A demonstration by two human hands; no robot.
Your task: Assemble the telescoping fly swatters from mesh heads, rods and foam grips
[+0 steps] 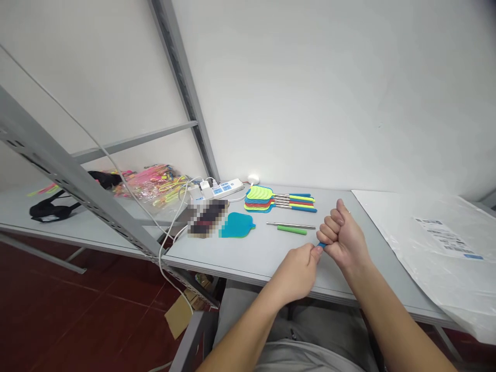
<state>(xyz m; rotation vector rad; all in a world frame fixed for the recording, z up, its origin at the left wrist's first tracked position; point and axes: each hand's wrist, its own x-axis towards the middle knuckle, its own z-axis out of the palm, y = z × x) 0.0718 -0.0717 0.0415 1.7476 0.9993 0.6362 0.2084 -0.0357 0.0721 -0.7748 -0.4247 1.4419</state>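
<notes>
Evidently gripping a mostly hidden blue piece point(321, 245), probably light, stiff and smooth and best held snugly at opposite ends, between closed left hand point(297, 269) and fisted right hand point(342, 236), right of and below the frame's centre.

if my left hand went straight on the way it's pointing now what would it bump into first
Most likely your right hand, just beyond the blue piece at your left hand's fingertips, though depth there is hard to judge.
</notes>
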